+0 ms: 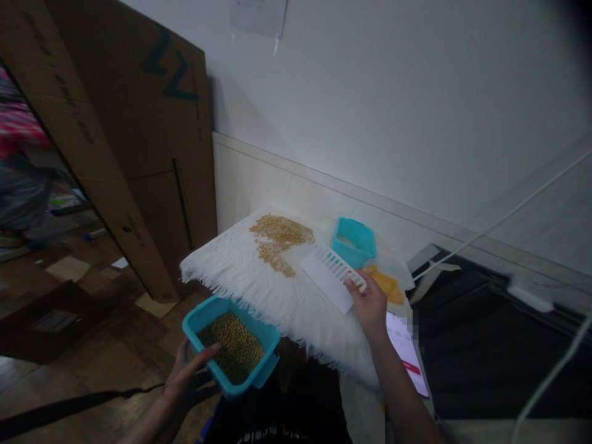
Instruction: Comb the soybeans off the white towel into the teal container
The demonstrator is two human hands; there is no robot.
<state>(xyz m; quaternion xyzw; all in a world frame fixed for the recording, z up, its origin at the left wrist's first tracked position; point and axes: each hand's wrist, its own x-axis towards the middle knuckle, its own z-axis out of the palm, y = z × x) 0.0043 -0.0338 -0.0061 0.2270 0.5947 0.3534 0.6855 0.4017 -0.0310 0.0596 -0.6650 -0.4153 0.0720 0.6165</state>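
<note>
My left hand [187, 373] grips the near rim of a teal plastic tub [264, 336] holding greenish beans [234, 345], held below the table's front edge. My right hand [369, 302] is closed on the end of a flat white slotted scoop [329, 276] that lies over the white fringed cloth [282, 296]. A pile of tan beans [279, 240] lies loose on the cloth, just left of the scoop. A second teal tub [354, 242] stands on the cloth behind the scoop, against the wall.
A big cardboard box [134, 135] leans at the left beside the table. A yellow item [387, 285] and a printed sheet [407, 348] lie right of my hand. White cables [509, 213] cross a dark surface at the right. Wooden floor lies below left.
</note>
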